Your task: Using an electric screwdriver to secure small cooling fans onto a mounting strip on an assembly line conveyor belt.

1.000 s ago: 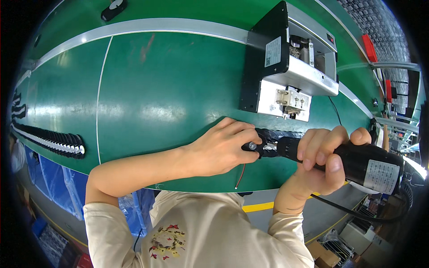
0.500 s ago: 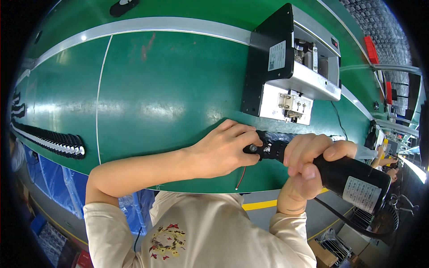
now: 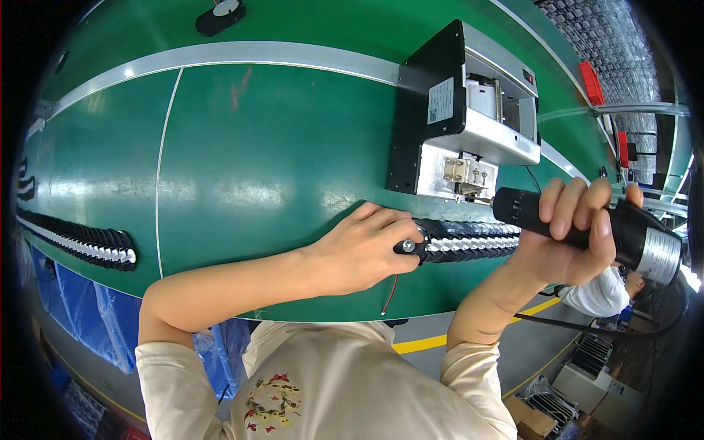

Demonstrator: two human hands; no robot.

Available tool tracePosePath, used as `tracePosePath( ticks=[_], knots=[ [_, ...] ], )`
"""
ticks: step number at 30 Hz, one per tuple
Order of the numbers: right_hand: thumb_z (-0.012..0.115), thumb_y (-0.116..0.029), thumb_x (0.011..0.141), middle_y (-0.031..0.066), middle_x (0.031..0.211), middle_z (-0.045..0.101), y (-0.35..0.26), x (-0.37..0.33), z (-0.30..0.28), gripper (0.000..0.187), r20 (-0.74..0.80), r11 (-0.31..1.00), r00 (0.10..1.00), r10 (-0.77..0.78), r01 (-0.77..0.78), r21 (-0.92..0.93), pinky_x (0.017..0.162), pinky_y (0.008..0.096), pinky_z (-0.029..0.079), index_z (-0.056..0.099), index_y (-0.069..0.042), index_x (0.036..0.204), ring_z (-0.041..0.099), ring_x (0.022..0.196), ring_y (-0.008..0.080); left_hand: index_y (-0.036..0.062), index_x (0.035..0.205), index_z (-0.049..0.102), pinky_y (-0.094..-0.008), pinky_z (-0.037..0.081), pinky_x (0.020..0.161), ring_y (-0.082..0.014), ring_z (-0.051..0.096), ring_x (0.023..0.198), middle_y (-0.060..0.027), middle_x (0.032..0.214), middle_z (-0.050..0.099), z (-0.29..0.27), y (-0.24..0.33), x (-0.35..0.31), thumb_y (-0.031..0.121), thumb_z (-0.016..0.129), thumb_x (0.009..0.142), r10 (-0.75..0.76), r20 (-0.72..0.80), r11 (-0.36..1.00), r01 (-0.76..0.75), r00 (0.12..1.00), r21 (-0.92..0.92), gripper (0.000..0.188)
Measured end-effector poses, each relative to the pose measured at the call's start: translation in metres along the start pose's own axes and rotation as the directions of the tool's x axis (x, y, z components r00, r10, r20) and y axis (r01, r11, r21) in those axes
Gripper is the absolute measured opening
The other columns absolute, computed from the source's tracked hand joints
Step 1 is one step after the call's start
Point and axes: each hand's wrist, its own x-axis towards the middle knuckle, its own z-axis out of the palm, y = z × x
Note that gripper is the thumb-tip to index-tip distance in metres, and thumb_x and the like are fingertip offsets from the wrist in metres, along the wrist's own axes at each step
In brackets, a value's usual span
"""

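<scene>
My right hand (image 3: 565, 253) grips a black corded electric screwdriver (image 3: 522, 210), raised above the bench and lying almost level. Its thin bit points left and overlaps the metal bracket at the front of a black-and-silver screw feeder (image 3: 425, 106); whether they touch I cannot tell. My left hand (image 3: 363, 246) rests on the green bench, fingers closed around a small black part (image 3: 411, 248) with a round metal spot. That part sits at the left end of a row of nested black parts (image 3: 469, 240) with a whitish middle strip. Below the left fingers hangs a thin red wire (image 3: 391, 292).
A second row of black parts (image 3: 81, 242) lies along the bench at left. Beyond a metal rail (image 3: 293, 53) is a black object (image 3: 220, 16). The screwdriver's cable (image 3: 587, 330) loops down at right. A co-worker's pale sleeve (image 3: 598, 293) shows beyond the right hand.
My right hand has lifted the screwdriver off the part at my left fingers and moved up and right toward the feeder. The row of parts now shows more. My left hand has stayed put.
</scene>
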Motion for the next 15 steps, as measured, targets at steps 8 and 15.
tracePosePath(
  ticks=[8,15],
  knots=[
    [0.053,-0.005,0.083,0.0041,0.066,0.043,0.015,0.005,0.012,0.042,-0.011,0.990,0.997,0.083,-0.083,-0.112,0.046,0.0325,0.040,0.043,-0.005,0.124,0.042,0.046,0.0130,0.0158,0.097,0.070,-0.0409,0.043,0.092,-0.0284,0.056,0.113,-0.0044,0.112,0.057,-0.001,0.000,-0.002,0.013,0.070,0.074,-0.004,-0.004,1.000,0.004,1.000,-0.015,0.023],
    [0.057,-0.005,0.084,0.0040,0.063,0.045,-0.010,-0.042,0.004,0.046,0.035,0.995,0.995,0.097,-0.097,-0.005,0.047,0.0329,0.043,0.039,-0.009,0.126,0.046,0.046,0.0152,0.0158,0.094,0.071,-0.0400,0.044,0.092,-0.0268,0.055,0.114,-0.0041,0.112,0.057,0.000,-0.001,-0.002,0.014,0.068,0.073,0.011,0.008,1.000,-0.012,1.000,0.019,0.021]
  ],
)
